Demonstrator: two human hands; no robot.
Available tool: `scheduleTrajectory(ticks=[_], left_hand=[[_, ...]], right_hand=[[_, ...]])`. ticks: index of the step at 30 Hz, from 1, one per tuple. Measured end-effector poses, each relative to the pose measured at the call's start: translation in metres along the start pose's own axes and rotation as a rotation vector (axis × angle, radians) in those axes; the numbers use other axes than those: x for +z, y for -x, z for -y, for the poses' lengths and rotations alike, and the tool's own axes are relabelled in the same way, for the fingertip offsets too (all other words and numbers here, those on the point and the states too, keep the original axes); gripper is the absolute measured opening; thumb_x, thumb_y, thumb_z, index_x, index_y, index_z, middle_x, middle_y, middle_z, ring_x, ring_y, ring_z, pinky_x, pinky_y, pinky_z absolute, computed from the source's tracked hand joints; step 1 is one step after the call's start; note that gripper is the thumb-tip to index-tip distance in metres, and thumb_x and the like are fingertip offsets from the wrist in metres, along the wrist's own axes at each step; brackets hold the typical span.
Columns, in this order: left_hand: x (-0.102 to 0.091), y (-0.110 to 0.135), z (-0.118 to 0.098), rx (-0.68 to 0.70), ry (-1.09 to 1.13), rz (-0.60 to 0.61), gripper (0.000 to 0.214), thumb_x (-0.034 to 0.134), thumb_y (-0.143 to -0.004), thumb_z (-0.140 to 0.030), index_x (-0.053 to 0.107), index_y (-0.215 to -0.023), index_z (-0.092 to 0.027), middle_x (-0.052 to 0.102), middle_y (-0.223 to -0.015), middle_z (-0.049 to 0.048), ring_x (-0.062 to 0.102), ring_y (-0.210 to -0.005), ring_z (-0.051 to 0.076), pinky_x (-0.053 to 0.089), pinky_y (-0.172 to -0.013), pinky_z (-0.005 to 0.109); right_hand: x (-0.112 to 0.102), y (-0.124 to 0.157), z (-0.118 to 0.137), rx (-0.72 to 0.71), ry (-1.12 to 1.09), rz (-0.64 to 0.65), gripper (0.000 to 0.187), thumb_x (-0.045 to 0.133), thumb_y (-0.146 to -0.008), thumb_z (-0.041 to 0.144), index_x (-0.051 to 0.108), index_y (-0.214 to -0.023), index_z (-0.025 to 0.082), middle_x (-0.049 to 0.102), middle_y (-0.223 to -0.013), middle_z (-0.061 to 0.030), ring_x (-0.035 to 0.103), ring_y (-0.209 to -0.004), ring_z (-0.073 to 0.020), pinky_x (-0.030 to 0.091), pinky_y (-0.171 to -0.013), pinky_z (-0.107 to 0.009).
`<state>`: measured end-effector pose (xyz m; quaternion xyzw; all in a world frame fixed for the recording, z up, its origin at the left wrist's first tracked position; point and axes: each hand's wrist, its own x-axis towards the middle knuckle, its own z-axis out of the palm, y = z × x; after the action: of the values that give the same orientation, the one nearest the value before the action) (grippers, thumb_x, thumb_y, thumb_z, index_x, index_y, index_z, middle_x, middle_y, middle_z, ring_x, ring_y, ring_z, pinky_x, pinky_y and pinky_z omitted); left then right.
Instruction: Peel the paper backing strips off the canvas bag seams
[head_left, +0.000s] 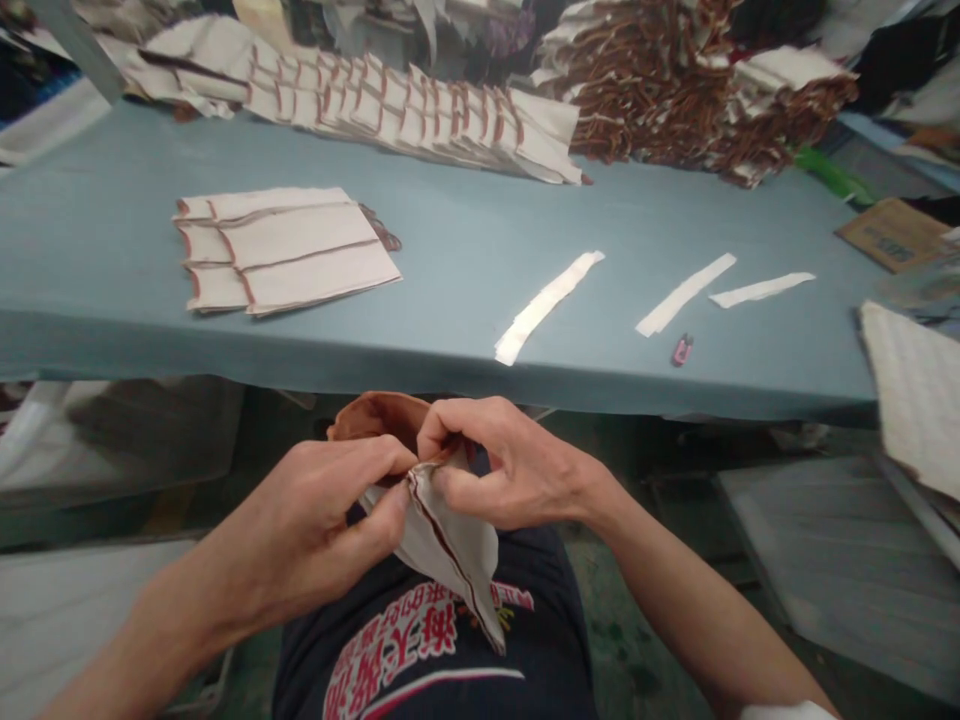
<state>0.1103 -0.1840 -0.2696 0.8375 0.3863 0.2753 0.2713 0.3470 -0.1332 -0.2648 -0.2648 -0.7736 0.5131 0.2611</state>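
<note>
Between my two hands, in front of my apron, is a cream fabric piece [446, 545] with a dark brown seam and a brown side showing at the top. My left hand [330, 510] pinches its upper edge beside the seam, thumb and finger closed. My right hand [499, 460] grips the same edge just to the right, with its fingertips close to the left ones. The lower end hangs down to a point over the apron [420, 660]. Part of the fabric is hidden behind my fingers.
Along the blue table [450, 230] lie a small pile of cream pieces [300, 250], a long overlapping row [390, 105] and a tall brown-edged heap [660, 90]. White strips [551, 305] and a small pink clip-like item [682, 350] lie near the front edge. Cardboard [896, 232] is at right.
</note>
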Motion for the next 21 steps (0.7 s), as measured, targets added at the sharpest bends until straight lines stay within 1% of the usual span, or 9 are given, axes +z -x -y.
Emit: scheduleTrajectory(ticks=[2, 4, 6, 8, 13, 16, 19, 21], left_hand=[[0.0, 0.002, -0.005, -0.027, 0.085, 0.023, 0.025, 0.05, -0.106, -0.019, 0.069, -0.091, -0.023, 0.071, -0.075, -0.008, 0.065, -0.063, 0.009, 0.046, -0.063, 0.021], [-0.001, 0.004, -0.008, -0.047, 0.2, 0.055, 0.027, 0.048, -0.106, -0.018, 0.066, -0.086, -0.023, 0.068, -0.074, -0.0085, 0.062, -0.062, 0.009, 0.047, -0.062, 0.018], [-0.003, 0.004, -0.009, -0.059, 0.297, 0.074, 0.027, 0.048, -0.103, -0.015, 0.065, -0.084, -0.023, 0.068, -0.075, -0.0089, 0.062, -0.063, 0.008, 0.048, -0.063, 0.016], [-0.005, 0.005, -0.009, -0.065, 0.347, 0.071, 0.026, 0.048, -0.101, -0.014, 0.066, -0.084, -0.023, 0.069, -0.076, -0.0089, 0.062, -0.064, 0.008, 0.048, -0.064, 0.016], [-0.006, 0.007, -0.003, -0.09, 0.378, 0.045, 0.025, 0.053, -0.099, -0.015, 0.069, -0.081, -0.022, 0.066, -0.069, -0.0092, 0.06, -0.059, 0.008, 0.045, -0.059, 0.016], [-0.005, 0.007, 0.0, -0.112, 0.354, 0.035, 0.025, 0.055, -0.099, -0.018, 0.073, -0.082, -0.022, 0.07, -0.069, -0.0081, 0.063, -0.058, 0.009, 0.047, -0.059, 0.017], [-0.006, 0.006, -0.001, -0.127, 0.344, 0.06, 0.027, 0.055, -0.1, -0.022, 0.075, -0.082, -0.021, 0.074, -0.07, -0.0066, 0.066, -0.058, 0.01, 0.049, -0.058, 0.018], [-0.007, 0.006, -0.003, -0.14, 0.352, 0.066, 0.029, 0.054, -0.1, -0.023, 0.075, -0.081, -0.021, 0.074, -0.069, -0.006, 0.066, -0.059, 0.01, 0.049, -0.059, 0.018]], right_hand=[[0.001, 0.002, 0.002, 0.0, -0.032, 0.037, 0.011, 0.065, -0.078, 0.014, 0.059, -0.085, 0.02, 0.06, -0.079, 0.006, 0.052, -0.069, -0.0108, 0.042, -0.065, -0.025], [0.002, 0.003, 0.006, 0.001, -0.049, 0.07, 0.013, 0.071, -0.081, 0.02, 0.061, -0.088, 0.02, 0.061, -0.08, 0.006, 0.053, -0.07, -0.0111, 0.043, -0.066, -0.025], [0.003, 0.004, 0.01, 0.004, -0.044, 0.076, 0.018, 0.076, -0.084, 0.027, 0.061, -0.089, 0.02, 0.062, -0.081, 0.0059, 0.053, -0.07, -0.0114, 0.043, -0.067, -0.027], [0.005, 0.003, 0.012, 0.011, -0.037, 0.073, 0.022, 0.079, -0.084, 0.03, 0.059, -0.087, 0.021, 0.061, -0.081, 0.0061, 0.052, -0.07, -0.0114, 0.042, -0.067, -0.027], [0.009, -0.001, 0.011, 0.016, -0.03, 0.081, 0.03, 0.082, -0.085, 0.035, 0.055, -0.088, 0.022, 0.058, -0.08, 0.0069, 0.05, -0.069, -0.011, 0.039, -0.064, -0.027], [0.009, -0.001, 0.013, 0.041, -0.023, 0.092, 0.028, 0.08, -0.085, 0.034, 0.055, -0.089, 0.023, 0.059, -0.081, 0.0064, 0.052, -0.069, -0.0113, 0.04, -0.064, -0.027], [0.008, 0.0, 0.015, 0.064, -0.007, 0.088, 0.028, 0.079, -0.086, 0.036, 0.055, -0.088, 0.023, 0.059, -0.082, 0.006, 0.052, -0.071, -0.0118, 0.042, -0.066, -0.027], [0.008, 0.0, 0.014, 0.066, -0.017, 0.098, 0.027, 0.078, -0.087, 0.035, 0.054, -0.088, 0.023, 0.059, -0.081, 0.006, 0.052, -0.071, -0.012, 0.042, -0.066, -0.026]])
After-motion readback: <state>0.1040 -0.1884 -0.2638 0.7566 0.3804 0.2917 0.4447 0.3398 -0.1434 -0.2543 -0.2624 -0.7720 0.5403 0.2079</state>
